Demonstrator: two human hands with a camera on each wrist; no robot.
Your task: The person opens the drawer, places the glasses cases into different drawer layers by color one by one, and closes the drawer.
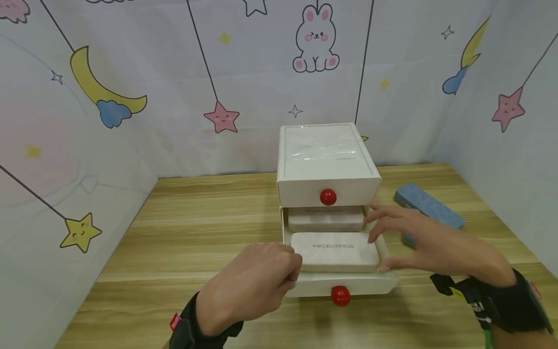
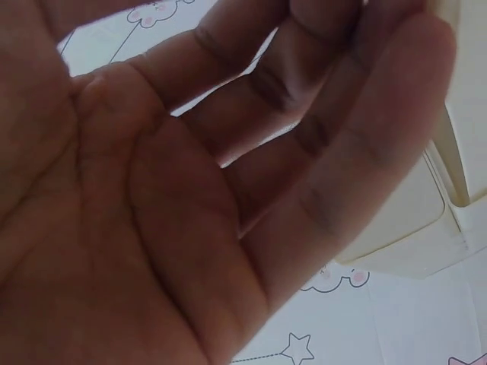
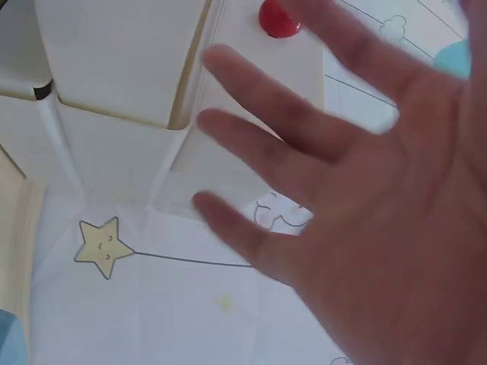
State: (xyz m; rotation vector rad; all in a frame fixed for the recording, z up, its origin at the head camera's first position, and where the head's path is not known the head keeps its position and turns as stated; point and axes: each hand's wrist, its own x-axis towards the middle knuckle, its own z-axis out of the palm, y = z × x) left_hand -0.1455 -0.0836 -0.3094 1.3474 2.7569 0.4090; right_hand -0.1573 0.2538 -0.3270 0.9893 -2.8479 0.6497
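A white two-drawer box point(image 1: 329, 167) stands on the table, its lower drawer point(image 1: 314, 285) pulled out. Inside that drawer lie a pale case point(image 1: 335, 257) with printed lettering and, farther back, a second pale case point(image 1: 326, 224). My left hand point(image 1: 257, 283) is at the drawer's left side, its fingers bent loosely and overlapping the front case's left edge; the left wrist view shows a bare palm. At the right side, my right hand point(image 1: 423, 242) has its fingers spread, thumb near the front case's right corner. In the right wrist view, those fingers point(image 3: 259, 87) hold nothing.
Behind my right hand lies a blue-grey oblong box point(image 1: 429, 206), with another dark bluish piece point(image 1: 408, 241) partly hidden by the hand. Red round knobs mark the upper drawer point(image 1: 328, 197) and the lower front point(image 1: 340, 295). Printed cloth walls point(image 1: 257, 87) surround the wood-grain table point(image 1: 209, 218).
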